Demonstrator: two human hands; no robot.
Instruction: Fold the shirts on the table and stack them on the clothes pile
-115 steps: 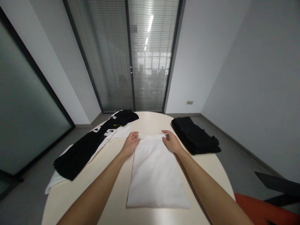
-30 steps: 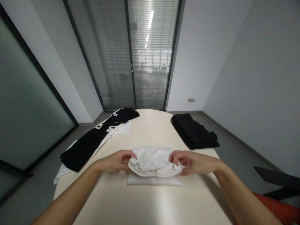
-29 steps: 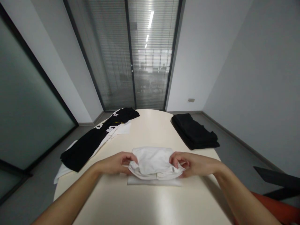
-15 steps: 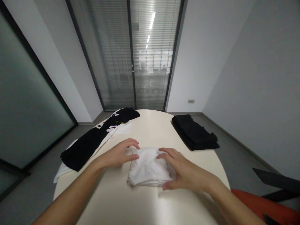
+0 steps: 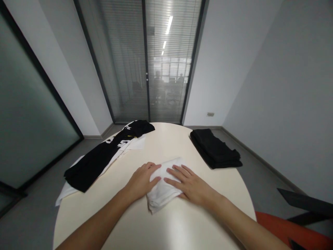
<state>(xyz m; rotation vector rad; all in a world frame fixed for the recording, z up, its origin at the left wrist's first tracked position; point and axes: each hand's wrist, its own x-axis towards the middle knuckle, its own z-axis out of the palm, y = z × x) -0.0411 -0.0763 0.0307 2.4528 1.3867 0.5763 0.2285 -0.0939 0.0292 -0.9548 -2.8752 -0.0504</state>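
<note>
Centrally on the pale table point(image 5: 166, 140), I saw a folded white cloth point(image 5: 161, 195). The person's right hand point(image 5: 194, 186), fingers spread, lay across it; the left hand point(image 5: 142, 180) touched its left side, thumb and fingers parted. Folded black fabric point(image 5: 214, 150) lay by the table's right edge.

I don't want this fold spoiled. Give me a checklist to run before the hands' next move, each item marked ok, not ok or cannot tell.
1. White cloth folded into a compact bundle: ok.
2. Left hand at the bundle's left side: ok.
3. Right hand on the bundle's right part, fingers spread: ok.
4. Bundle squared to the person: not ok, it lies turned at an angle.
5. Folded black stack apart from both hands: ok.
6. Bottom layers free of creases: cannot tell, they are hidden.
</note>
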